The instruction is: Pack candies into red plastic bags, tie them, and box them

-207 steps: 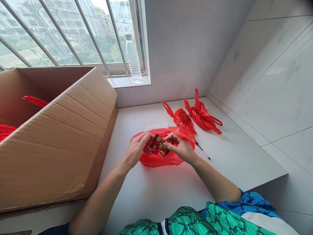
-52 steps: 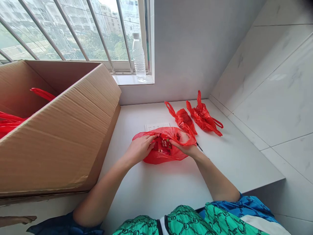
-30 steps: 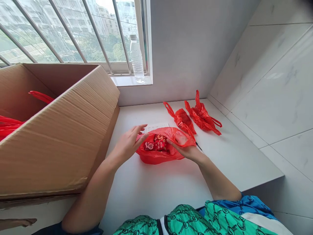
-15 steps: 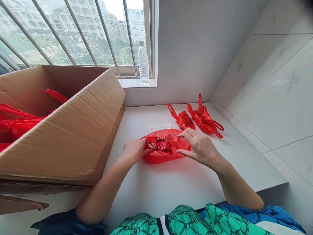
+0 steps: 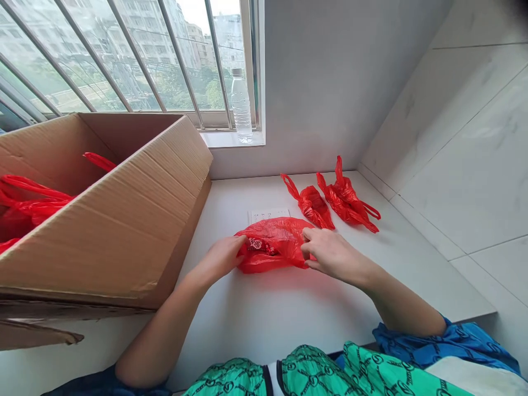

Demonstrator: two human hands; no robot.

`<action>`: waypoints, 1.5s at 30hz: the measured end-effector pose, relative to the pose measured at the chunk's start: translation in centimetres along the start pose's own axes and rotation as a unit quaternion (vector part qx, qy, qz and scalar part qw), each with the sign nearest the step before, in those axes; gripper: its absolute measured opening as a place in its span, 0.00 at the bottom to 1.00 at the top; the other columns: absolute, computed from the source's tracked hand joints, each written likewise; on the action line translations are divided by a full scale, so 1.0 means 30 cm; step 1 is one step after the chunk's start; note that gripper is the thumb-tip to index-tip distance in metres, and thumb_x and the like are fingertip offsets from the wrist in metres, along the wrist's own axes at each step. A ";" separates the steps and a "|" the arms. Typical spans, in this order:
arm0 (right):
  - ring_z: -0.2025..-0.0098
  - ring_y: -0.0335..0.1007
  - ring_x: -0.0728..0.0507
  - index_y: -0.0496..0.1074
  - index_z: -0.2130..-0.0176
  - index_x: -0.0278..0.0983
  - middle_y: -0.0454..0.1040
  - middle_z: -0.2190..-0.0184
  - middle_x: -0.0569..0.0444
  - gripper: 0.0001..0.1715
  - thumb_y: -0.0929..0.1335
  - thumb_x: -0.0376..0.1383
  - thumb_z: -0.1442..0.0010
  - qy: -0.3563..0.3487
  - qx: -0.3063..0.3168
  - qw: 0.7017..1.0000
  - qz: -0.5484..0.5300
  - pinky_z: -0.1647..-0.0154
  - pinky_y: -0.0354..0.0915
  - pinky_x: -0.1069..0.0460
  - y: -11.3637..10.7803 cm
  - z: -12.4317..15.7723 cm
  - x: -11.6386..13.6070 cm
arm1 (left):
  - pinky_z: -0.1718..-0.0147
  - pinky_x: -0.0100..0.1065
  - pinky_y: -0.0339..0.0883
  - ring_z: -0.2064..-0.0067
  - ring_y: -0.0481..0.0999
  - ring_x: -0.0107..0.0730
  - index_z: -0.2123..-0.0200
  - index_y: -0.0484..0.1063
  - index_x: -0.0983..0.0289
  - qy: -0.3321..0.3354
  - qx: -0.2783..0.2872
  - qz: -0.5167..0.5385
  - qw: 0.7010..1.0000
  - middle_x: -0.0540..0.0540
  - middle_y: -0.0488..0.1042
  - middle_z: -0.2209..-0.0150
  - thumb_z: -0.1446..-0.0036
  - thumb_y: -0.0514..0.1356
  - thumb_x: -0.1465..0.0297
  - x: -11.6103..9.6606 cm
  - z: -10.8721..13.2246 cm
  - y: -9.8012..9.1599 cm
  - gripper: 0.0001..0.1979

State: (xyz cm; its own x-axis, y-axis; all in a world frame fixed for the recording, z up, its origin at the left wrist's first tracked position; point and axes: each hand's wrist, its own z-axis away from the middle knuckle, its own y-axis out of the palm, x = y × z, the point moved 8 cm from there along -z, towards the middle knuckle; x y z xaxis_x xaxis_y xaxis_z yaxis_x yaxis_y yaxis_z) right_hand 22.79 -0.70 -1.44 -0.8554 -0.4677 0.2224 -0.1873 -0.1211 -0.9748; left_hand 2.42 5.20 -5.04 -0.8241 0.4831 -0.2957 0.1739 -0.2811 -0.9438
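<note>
A thin red plastic bag [image 5: 284, 236] lies on the white tabletop in front of me, its mouth partly drawn together. Small red wrapped packets [image 5: 259, 245] with white print show inside it, partly covered by the film. My left hand [image 5: 225, 254] is closed on the bag's left edge, fingers curled around the plastic. At the opposite end, my right hand [image 5: 330, 252] pinches the bag's right edge with thumb and curled fingers. Just behind the bag, a white card or paper [image 5: 269, 214] with faint marks is partly hidden.
A large open cardboard box [image 5: 136, 220] on the left holds red plastic bags [image 5: 37, 203]. Two knotted red bags, one nearer [image 5: 314, 206] and one farther right [image 5: 348, 198], lie near the back wall. A water bottle [image 5: 241, 107] stands on the sill by the barred window.
My right hand has gone from spread fingers to a pinch on the bag's right edge. The mouth has narrowed, covering more of the packets. My left hand has shifted slightly left.
</note>
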 end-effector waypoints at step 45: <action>0.49 0.72 0.43 0.66 0.40 0.47 0.68 0.38 0.50 0.32 0.73 0.43 0.41 -0.056 -0.332 0.733 -0.591 0.40 0.67 0.42 -0.184 -0.169 -0.104 | 0.74 0.31 0.58 0.71 0.73 0.33 0.56 0.75 0.52 -0.087 -0.170 0.001 0.982 0.48 0.78 0.70 0.43 0.59 0.64 -0.007 0.121 -0.397 0.11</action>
State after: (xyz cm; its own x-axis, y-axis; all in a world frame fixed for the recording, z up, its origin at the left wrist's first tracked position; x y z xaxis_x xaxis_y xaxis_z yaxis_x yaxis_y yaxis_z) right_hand 24.05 5.87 3.17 0.1321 -0.4535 0.8814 -0.9912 -0.0649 0.1152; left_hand -1.42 5.44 6.80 -0.8978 0.3258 -0.2962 0.3216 0.0258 -0.9465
